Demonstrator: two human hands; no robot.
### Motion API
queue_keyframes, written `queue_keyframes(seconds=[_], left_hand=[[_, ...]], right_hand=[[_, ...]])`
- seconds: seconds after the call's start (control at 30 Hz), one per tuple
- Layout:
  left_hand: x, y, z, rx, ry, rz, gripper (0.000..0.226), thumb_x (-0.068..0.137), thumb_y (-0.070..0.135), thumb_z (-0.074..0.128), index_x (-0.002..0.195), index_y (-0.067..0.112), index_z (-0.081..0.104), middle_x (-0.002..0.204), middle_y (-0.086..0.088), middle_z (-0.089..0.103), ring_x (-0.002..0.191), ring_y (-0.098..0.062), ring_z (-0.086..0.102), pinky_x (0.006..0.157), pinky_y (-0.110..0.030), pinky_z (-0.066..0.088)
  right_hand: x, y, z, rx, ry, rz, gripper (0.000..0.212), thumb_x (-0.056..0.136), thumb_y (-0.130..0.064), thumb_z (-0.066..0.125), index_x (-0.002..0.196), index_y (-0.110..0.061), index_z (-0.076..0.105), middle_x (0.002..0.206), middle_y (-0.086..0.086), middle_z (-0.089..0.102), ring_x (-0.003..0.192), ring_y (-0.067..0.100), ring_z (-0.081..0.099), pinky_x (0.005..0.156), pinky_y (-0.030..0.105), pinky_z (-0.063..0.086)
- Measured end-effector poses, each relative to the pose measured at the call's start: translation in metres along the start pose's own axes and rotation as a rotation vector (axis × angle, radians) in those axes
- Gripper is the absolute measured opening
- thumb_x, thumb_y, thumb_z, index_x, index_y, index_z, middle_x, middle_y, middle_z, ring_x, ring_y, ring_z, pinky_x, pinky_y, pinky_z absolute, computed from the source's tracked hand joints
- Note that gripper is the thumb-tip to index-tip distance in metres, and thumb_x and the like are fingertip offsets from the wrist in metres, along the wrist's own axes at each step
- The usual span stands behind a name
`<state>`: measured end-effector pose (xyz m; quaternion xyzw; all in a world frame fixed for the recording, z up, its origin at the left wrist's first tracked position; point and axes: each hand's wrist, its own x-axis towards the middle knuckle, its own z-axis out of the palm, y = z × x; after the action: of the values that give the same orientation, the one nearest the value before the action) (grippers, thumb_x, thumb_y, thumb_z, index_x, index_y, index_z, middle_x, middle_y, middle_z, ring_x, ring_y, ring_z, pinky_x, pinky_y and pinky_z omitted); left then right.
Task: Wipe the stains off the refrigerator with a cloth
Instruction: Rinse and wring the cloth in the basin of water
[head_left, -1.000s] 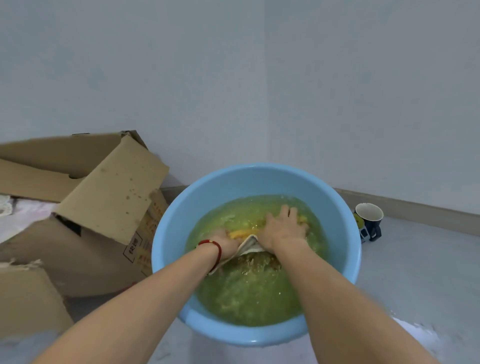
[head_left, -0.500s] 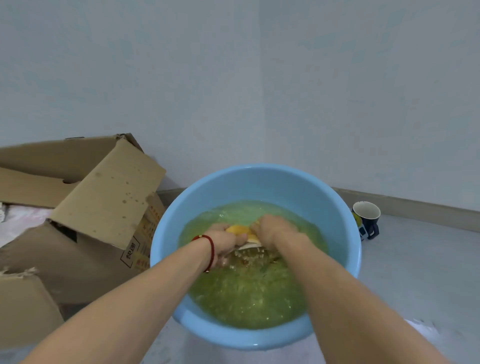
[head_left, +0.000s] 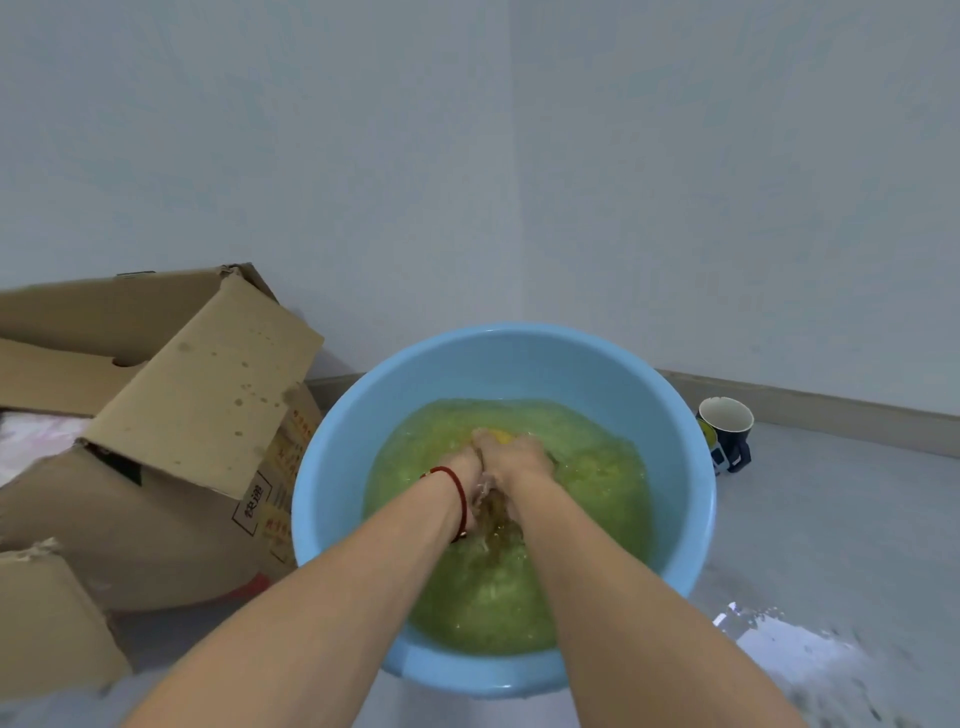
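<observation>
Cloth, yellow and wet (head_left: 500, 435), shows only as a small patch just past my knuckles, down in the greenish water of the round light-blue plastic basin (head_left: 332, 499) that sits on the grey floor (head_left: 831, 519). Nearest me, both bare forearms reach in from the bottom edge and meet over the middle of the basin. My left hand (head_left: 462, 467), with a thin red cord bracelet (head_left: 457, 499) on its wrist, is pressed side by side against my right hand (head_left: 522, 460), and each grip is curled tight around the bunched cloth at the water's surface. The water between my wrists looks churned and brownish. On the floor at my near right lies a pale wet patch (head_left: 789, 644). To the left, close beside the basin, stands a brown cardboard box (head_left: 171, 509) with printed labels on its side, its spotted flap (head_left: 208, 384) folded out. Farther back on the right, beside the basin's rim, a dark blue mug with a white inside (head_left: 727, 431) stands upright near the skirting. Beyond that two plain pale walls (head_left: 467, 156) meet in a corner.
</observation>
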<state>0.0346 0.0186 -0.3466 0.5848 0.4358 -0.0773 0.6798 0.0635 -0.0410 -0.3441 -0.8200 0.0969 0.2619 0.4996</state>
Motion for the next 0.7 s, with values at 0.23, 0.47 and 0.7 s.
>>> queue_keyframes(seconds=[0.23, 0.47, 0.7], left_hand=[[0.003, 0.004, -0.025, 0.52, 0.121, 0.169, 0.013, 0.094, 0.026, 0.066, 0.092, 0.015, 0.06, 0.08, -0.009, 0.064, 0.065, -0.021, 0.056, 0.054, -0.025, 0.045], [-0.015, 0.003, -0.007, 0.49, -0.019, 0.08, 0.04, 0.106, 0.028, 0.037, 0.075, 0.013, 0.058, 0.084, -0.02, 0.069, 0.071, -0.029, 0.068, 0.067, -0.037, 0.053], [0.0, 0.005, -0.002, 0.3, 0.085, 0.1, 0.037, 0.106, 0.033, 0.047, 0.094, 0.003, 0.065, 0.082, -0.015, 0.064, 0.07, -0.027, 0.063, 0.069, -0.039, 0.06]], right_hand=[[0.014, -0.002, -0.037, -0.937, 0.065, -0.325, 0.042, 0.108, -0.036, 0.042, 0.143, -0.014, 0.051, 0.15, 0.019, 0.043, 0.138, 0.036, 0.041, 0.106, 0.047, 0.041], [0.004, 0.006, -0.013, -0.666, 0.096, -0.068, 0.056, 0.102, -0.045, 0.041, 0.15, -0.017, 0.043, 0.159, 0.019, 0.032, 0.145, 0.044, 0.027, 0.113, 0.055, 0.032], [0.003, 0.006, -0.011, -0.155, -0.033, -0.059, 0.054, 0.095, -0.059, 0.055, 0.107, -0.009, 0.07, 0.114, 0.014, 0.074, 0.099, 0.035, 0.072, 0.09, 0.041, 0.059]])
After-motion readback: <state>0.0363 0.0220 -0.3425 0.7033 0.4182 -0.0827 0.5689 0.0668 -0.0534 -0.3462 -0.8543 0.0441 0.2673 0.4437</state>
